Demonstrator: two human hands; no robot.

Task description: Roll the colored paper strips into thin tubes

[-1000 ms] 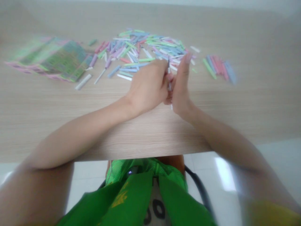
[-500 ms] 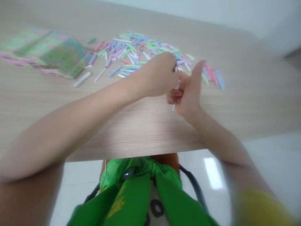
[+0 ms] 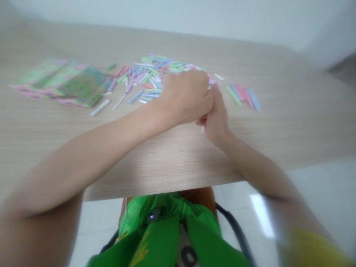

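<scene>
My left hand (image 3: 187, 97) is closed in a fist, its back toward me, just in front of a heap of short pastel sticks (image 3: 155, 70). It meets my right hand (image 3: 217, 116), whose fingers are curled round a thin white stick (image 3: 203, 129). Only the lower end of that stick shows below the right hand's fingers. Whatever the left fingers grip is hidden behind the fist. The heap mixes green, blue, purple, pink and white pieces, too blurred to name more exactly.
Printed green and pink packs (image 3: 63, 83) lie at the left of the wooden table (image 3: 167, 159). Near them rest a whitish stick (image 3: 100, 108) and a purple piece with a thin white end (image 3: 125, 92). A small row of coloured sticks (image 3: 243, 94) lies on the right.
The hands have come together, and the right thumb, raised before, now lies against the left fist. Less of the white stick shows. The whole view has shifted slightly.
</scene>
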